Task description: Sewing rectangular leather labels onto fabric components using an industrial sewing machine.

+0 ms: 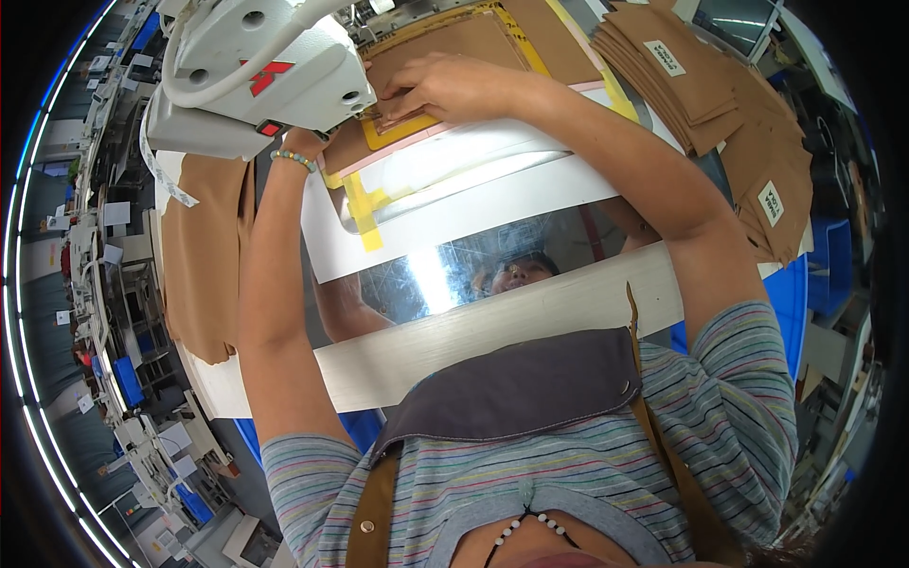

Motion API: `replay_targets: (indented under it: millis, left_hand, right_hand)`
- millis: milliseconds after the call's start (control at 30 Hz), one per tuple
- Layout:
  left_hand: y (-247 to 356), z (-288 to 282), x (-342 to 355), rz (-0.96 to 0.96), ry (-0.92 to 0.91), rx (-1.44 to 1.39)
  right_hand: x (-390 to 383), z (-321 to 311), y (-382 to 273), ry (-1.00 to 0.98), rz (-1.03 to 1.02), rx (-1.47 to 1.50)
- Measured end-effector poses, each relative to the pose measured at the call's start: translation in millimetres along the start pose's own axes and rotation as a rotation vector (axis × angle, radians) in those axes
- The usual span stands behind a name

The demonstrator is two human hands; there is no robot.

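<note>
My right hand (450, 87) rests over a brown leather-like panel (464, 49) framed by a yellow template (388, 137). Its fingers are somewhat bent and spread, with the tips touching the panel's left part. Just beside them stands the white head of a sewing machine (256, 85), which covers the panel's left side. Below that head, my left hand (305, 142) reaches to the template's near left corner; its fingers are hidden behind the machine. A white sheet (454, 208) with yellow tape (360, 213) extends from the template toward me.
Brown cut pieces (204, 256) lie on the left. Stacks of brown pieces (672, 80) with white labels spread over the right side. A shiny metal plate (417, 275) and a pale wooden board (502, 317) lie before me. A blue bin (831, 265) stands at the far right.
</note>
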State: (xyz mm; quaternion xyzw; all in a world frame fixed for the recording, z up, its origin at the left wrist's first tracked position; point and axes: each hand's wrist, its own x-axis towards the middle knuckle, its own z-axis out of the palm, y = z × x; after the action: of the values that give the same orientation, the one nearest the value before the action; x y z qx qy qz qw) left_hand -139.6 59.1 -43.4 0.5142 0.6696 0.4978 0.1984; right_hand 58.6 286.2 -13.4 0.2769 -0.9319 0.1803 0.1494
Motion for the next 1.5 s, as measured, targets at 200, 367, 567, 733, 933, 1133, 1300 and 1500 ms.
replay_targets:
  millis: [200,367,567,733,933,1133,1300,1500]
  left_hand:
    - [-12,-3,4,-0.113,0.026,-0.374]
    - [-13,-6,3,-0.048,0.060,-0.246]
    - [-5,-4,4,-0.129,0.023,-0.026]
    - [-2,1,-2,0.011,0.006,-0.065]
    - [7,0,-1,0.001,0.033,-0.121]
    - [11,-1,-31,0.235,0.058,0.704]
    - [1,6,-42,-0.024,0.154,0.539]
    - [1,2,-58,-0.070,0.232,0.683]
  right_hand:
    - [-1,-1,-2,-0.028,0.045,-0.011]
    - [3,0,2,-0.033,0.052,-0.026]
    - [5,1,3,-0.047,0.057,-0.029]
    - [3,0,-1,-0.022,0.049,0.025]
    - [5,-5,-5,-0.065,0.083,0.008]
    - [9,-3,-4,-0.014,0.139,-0.171]
    - [6,3,-6,0.034,0.133,-0.172]
    - [1,-1,-16,-0.042,0.156,-0.104]
